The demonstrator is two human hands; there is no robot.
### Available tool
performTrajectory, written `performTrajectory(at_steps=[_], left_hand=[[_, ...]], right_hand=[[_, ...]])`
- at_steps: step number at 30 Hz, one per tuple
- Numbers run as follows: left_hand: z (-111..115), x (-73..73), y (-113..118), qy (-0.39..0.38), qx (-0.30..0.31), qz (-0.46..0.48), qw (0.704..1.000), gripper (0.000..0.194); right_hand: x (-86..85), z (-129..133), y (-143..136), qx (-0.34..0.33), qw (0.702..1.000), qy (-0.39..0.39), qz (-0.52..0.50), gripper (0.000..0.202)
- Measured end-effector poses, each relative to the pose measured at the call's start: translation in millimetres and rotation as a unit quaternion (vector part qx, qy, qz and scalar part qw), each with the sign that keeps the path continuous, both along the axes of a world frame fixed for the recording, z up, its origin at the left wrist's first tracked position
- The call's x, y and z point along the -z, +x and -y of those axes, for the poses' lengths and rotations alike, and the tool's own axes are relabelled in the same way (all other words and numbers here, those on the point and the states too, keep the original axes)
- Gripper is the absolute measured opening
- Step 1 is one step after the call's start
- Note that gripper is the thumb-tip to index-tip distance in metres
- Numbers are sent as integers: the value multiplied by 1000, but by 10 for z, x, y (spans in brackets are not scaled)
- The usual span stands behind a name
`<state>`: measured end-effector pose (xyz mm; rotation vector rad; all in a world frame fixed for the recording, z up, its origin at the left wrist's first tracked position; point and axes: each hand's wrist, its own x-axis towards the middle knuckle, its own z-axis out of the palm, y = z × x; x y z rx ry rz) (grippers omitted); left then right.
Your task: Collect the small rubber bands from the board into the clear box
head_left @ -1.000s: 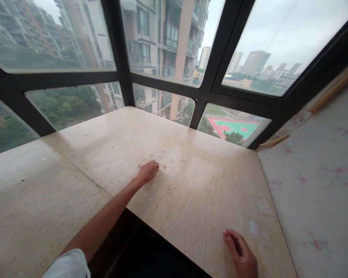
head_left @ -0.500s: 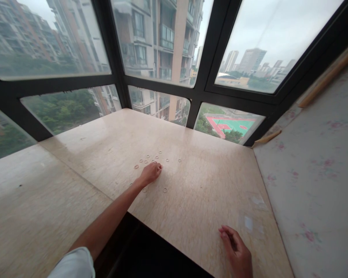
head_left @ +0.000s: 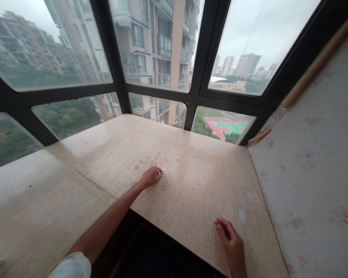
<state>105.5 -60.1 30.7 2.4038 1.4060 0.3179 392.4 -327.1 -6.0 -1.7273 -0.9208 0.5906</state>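
Note:
Several small thin rings lie scattered on the stone-look sill. My left hand reaches in at the near side of their cluster, its thumb and fingertips pinched on a ring low over the surface. A reddish ring lies to the left of that hand. Single rings lie apart, one to the right and another nearer to me. Off to the lower right, my right hand is loosely curled with thumb and fingers together. Whatever is inside it, if anything, is hidden.
Dark window frames border the sill's far side. A flower-patterned wall closes off the right. Clear plastic pieces lie near that wall. A dark gap opens below the front edge. A seam crosses the sill at left.
My left hand has drawn slightly toward me from the cluster, uncovering several rings beyond its fingers. The view has shifted a little. My right hand stays curled in about the same place.

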Motion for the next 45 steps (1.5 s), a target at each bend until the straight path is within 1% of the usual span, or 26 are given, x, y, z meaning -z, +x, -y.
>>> performTrajectory(at_steps=[6, 14, 21, 27, 29, 31, 33, 35, 39, 41, 43, 45], left_hand=[[29, 22, 110, 10, -21, -18, 1000, 20], [-23, 82, 159, 21, -14, -18, 1000, 19], [17, -12, 228, 59, -61, 8, 996, 22], [-125, -76, 446, 80, -70, 13, 994, 23], [-156, -84, 459, 87, -71, 10, 994, 24], [-167, -86, 382, 92, -72, 5, 993, 24], [-168, -82, 199, 96, -83, -2, 992, 23], [-169, -71, -75, 99, -109, -11, 989, 23], [-193, -32, -703, 95, -179, -37, 979, 25], [-217, -5, -933, 83, -200, -50, 975, 28], [-246, 24, -1052, 66, -202, -58, 975, 33], [-274, 52, -1067, 56, -194, -58, 978, 33]], right_hand=[[-21, 8, 4, -9, 1000, 10, -2, 40], [-61, 22, -7, -12, 1000, 13, -1, 38], [-25, 30, 9, -26, 1000, 12, -2, 37], [-27, 39, 7, -25, 1000, 17, -3, 35], [-28, 39, 3, -25, 1000, 17, -4, 36], [-27, 38, 0, -25, 1000, 14, -2, 36], [-24, 36, -1, -23, 1000, 9, 3, 37], [-21, 34, 0, -22, 1000, 7, 9, 38], [-8, 28, 9, -31, 999, 3, 23, 38], [6, 26, 15, -32, 999, -1, 32, 37], [21, 26, 21, -29, 999, -6, 39, 37], [31, 27, 21, -25, 999, -11, 41, 38]])
